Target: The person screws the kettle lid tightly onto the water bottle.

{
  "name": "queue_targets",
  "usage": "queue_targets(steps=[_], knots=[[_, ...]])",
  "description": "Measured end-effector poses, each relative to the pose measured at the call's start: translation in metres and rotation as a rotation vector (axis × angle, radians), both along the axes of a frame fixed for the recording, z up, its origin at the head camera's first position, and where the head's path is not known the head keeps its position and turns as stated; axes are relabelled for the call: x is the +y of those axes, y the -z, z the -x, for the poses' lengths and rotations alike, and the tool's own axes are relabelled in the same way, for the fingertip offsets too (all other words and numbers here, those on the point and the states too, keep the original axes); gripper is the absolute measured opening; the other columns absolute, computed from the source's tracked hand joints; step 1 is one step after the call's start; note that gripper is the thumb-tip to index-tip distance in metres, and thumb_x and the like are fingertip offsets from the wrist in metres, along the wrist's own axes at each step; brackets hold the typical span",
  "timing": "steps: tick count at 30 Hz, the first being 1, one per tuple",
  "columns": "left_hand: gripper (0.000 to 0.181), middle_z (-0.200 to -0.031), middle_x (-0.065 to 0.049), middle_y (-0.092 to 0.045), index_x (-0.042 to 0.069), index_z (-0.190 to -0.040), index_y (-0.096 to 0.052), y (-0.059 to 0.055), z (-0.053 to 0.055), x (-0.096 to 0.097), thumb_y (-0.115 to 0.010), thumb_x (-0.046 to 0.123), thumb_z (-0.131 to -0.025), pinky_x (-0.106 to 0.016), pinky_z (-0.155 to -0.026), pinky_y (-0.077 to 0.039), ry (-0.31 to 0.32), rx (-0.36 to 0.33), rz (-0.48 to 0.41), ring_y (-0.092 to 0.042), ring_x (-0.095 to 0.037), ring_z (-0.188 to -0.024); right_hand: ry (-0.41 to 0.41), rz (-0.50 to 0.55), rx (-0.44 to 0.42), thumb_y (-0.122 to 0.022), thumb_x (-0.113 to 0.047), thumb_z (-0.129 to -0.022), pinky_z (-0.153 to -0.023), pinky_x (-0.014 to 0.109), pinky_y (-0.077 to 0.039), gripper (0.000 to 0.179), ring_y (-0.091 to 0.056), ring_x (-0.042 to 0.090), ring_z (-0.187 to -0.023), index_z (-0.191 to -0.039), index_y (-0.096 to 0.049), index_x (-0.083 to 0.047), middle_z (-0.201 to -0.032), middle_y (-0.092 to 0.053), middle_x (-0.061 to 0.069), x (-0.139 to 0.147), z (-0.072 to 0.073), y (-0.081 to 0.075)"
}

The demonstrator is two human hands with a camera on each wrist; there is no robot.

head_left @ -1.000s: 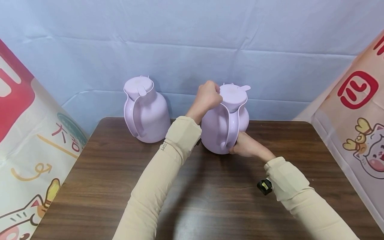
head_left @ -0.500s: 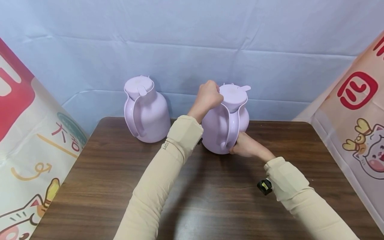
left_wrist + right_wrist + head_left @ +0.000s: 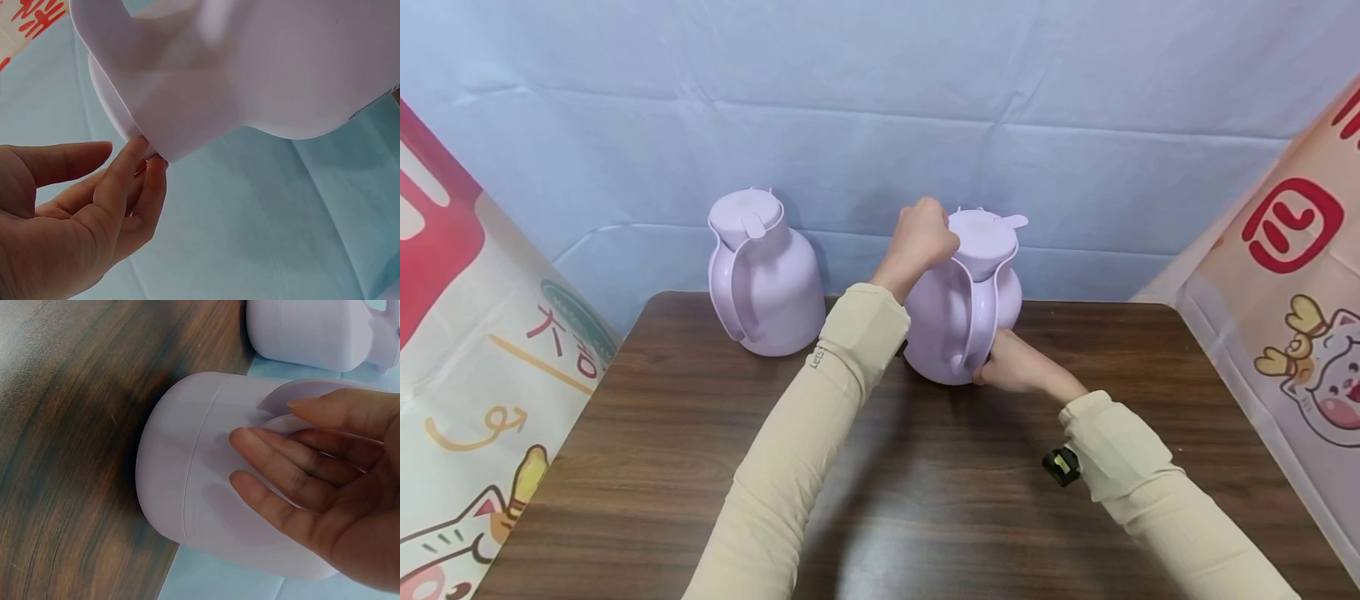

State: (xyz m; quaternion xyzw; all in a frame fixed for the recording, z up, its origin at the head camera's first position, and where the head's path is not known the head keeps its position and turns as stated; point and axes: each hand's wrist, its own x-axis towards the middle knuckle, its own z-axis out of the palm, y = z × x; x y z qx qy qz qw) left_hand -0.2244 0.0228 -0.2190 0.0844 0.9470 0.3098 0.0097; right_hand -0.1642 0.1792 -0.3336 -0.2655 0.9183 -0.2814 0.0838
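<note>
Two lilac thermos jugs stand upright on the table. My left hand [image 3: 922, 235] is at the left rim of the right-hand thermos jug [image 3: 936, 321], beside its round lid [image 3: 983, 236]. In the left wrist view, bent fingertips [image 3: 140, 147] hold the edge of the spout [image 3: 172, 134], while the thumb is held apart. Low on the same jug, my right hand [image 3: 1011, 362] is at the bottom of the handle [image 3: 981, 321]. Thumb and fingers lie on either side of the handle's end in the right wrist view. The lid's tab [image 3: 1015, 221] points right.
The other thermos jug [image 3: 778, 296] stands to the left, its lid tab [image 3: 754, 227] above its handle. Both jugs are near the back edge of the dark wooden table [image 3: 940, 508]. A pale blue cloth [image 3: 880, 108] hangs behind, with printed cloths at both sides.
My left hand and forearm have shifted very slightly right and up at the lid. The right hand and both jugs stay in place.
</note>
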Motion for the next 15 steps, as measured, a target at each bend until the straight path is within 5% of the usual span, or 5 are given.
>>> queue_targets(steps=[15], knots=[[0.029,-0.051,0.003,-0.021,0.012,-0.052,-0.031,0.0022,0.0085,-0.0028,-0.048,-0.003,-0.071,-0.02,-0.047,-0.021,0.02,0.008,-0.04,-0.03,-0.015,-0.065,-0.003,0.001,0.003,-0.058,0.008,-0.058,-0.065,0.035,-0.038,0.025,-0.047,0.023,-0.071,-0.081,-0.052,-0.001,-0.075,-0.052,0.005,0.0001,-0.0001,0.0005]])
